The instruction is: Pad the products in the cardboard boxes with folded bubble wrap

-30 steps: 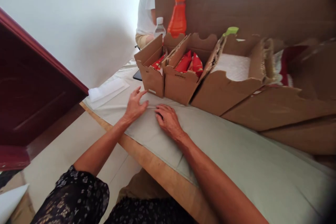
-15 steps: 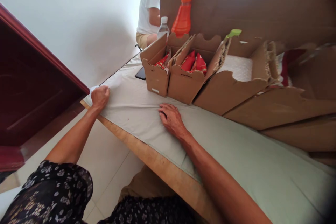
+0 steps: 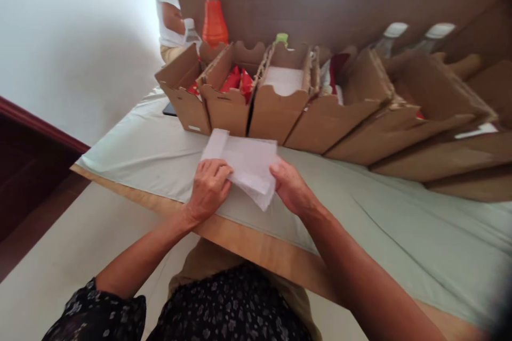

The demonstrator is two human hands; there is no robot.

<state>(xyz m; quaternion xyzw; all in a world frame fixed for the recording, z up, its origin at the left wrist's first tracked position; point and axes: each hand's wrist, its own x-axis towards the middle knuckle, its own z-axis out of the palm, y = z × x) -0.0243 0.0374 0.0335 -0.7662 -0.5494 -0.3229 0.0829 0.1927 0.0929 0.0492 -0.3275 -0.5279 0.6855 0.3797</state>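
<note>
A whitish, translucent bubble-wrap piece (image 3: 250,162) with overlapping layers is between my hands, above the cloth-covered table. My left hand (image 3: 210,184) has its fingers closed on its left lower edge. At the right edge, my right hand (image 3: 291,184) pinches it between thumb and fingers. Behind it stands a row of cardboard boxes; one box (image 3: 277,114) has similar white wrap (image 3: 284,80) inside, and the box (image 3: 226,112) to its left contains red packets (image 3: 238,82).
An orange bottle (image 3: 215,21) and a clear bottle (image 3: 191,36) stand behind the boxes at the left. A dark phone (image 3: 169,111) lies by the leftmost box (image 3: 186,109). A person's arm (image 3: 173,17) shows beyond. The table's wooden edge (image 3: 248,235) runs in front of me.
My left hand has moved right from the table's left end, bringing the wrap over. My right hand has closed on the wrap's other side. The view has shifted to the right.
</note>
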